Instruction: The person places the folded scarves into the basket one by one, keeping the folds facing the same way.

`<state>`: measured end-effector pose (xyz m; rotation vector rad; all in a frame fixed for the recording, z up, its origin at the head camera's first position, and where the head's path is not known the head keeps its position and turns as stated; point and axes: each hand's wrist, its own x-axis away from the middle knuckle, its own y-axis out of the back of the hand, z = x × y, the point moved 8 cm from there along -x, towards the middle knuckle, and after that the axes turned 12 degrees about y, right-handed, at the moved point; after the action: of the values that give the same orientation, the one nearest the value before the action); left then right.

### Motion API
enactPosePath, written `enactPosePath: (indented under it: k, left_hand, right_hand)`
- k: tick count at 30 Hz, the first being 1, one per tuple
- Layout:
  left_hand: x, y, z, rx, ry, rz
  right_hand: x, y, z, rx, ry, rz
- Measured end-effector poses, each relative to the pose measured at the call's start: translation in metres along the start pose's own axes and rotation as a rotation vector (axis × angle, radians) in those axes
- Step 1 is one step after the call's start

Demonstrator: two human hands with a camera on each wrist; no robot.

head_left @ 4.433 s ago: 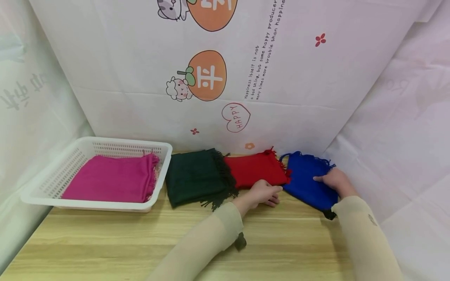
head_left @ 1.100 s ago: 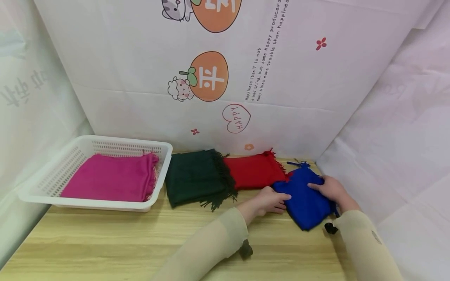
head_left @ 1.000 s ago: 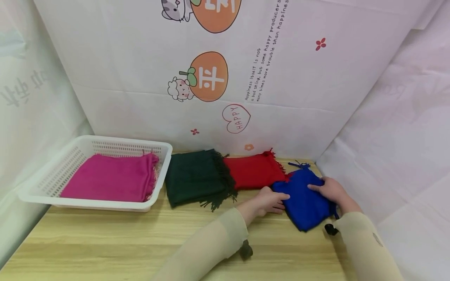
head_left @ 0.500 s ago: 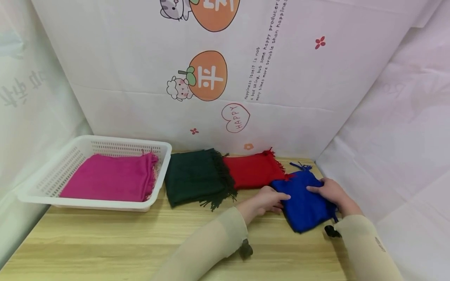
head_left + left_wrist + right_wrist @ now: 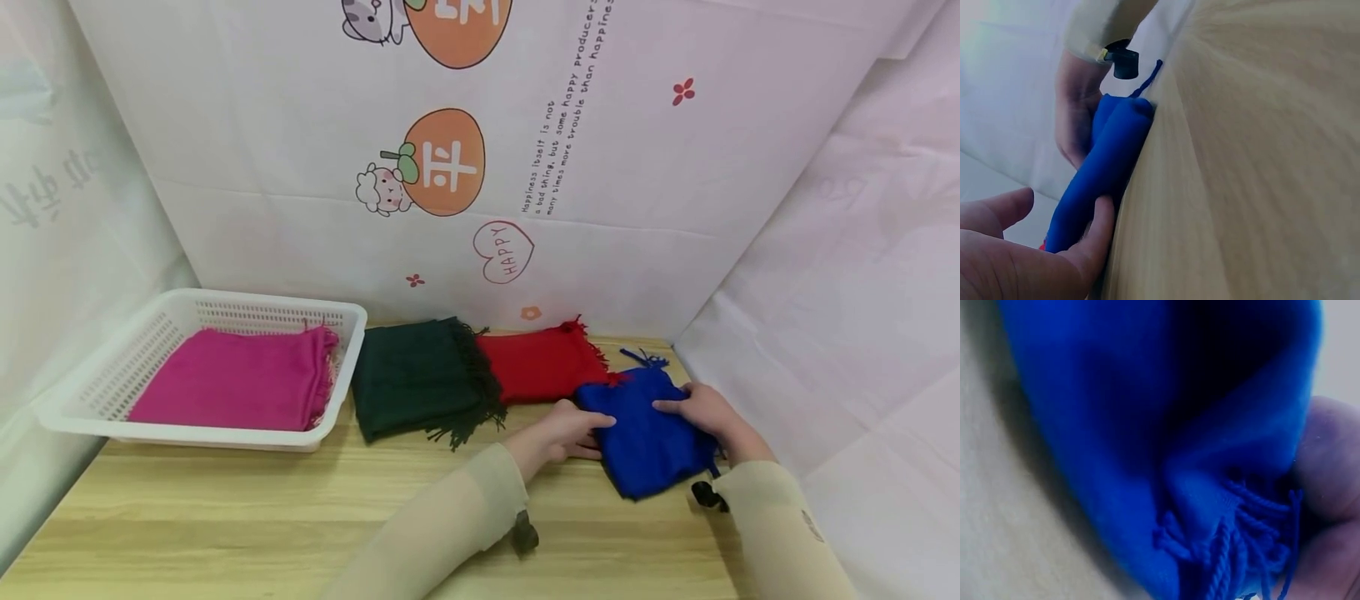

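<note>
A folded blue scarf (image 5: pixel 651 433) with fringe lies on the wooden table at the right, its left corner meeting the red scarf's fringe. At its right edge my right hand (image 5: pixel 708 412) grips it, thumb on top and the other fingers hidden beyond the edge. In the right wrist view, twisted tassels hang from the blue scarf (image 5: pixel 1110 425) beside the fingers. My left hand (image 5: pixel 564 429) is at the opposite edge. In the left wrist view, one finger of the left hand (image 5: pixel 1029 262) lies straight along the blue scarf (image 5: pixel 1107 156), while the thumb stands away from it.
A folded red scarf (image 5: pixel 540 362) and a dark green scarf (image 5: pixel 412 375) lie along the back wall. At the left a white plastic basket (image 5: pixel 341 379) holds a folded magenta scarf (image 5: pixel 232 379). White cloth walls (image 5: pixel 600 275) enclose the table (image 5: pixel 262 517).
Over the last few seconds the blue scarf has come towards me, left and turned, and my left hand has reached its edge. In the last second it has shifted only slightly.
</note>
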<state>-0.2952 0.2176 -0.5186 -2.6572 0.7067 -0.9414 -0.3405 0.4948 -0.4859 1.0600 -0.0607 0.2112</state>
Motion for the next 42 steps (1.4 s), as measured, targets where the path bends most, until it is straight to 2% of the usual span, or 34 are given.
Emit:
enactPosePath:
  k: [7, 10, 24, 32, 37, 42]
  left_hand:
    - [0.0, -0.001, -0.002, -0.101, -0.029, -0.018]
    - [0.001, 0.0, -0.002, -0.128, -0.042, -0.049]
    - [0.008, 0.006, -0.002, -0.154, -0.05, -0.15]
    - [0.01, 0.012, -0.006, -0.201, -0.051, -0.145]
    - [0.01, 0.016, -0.006, -0.186, -0.056, -0.12]
    - [0.012, 0.02, -0.006, -0.194, -0.057, -0.123]
  right_hand:
    - [0.004, -0.004, 0.009, -0.051, -0.027, 0.025]
    - [0.005, -0.007, 0.013, -0.061, -0.019, 0.033]
    - [0.01, -0.013, 0.017, -0.09, 0.007, 0.037]
    - [0.012, -0.014, 0.02, -0.12, 0.029, 0.045]
    - [0.013, -0.017, 0.02, -0.172, 0.019, 0.058]
    - [0.015, -0.021, 0.021, -0.258, 0.019, 0.064]
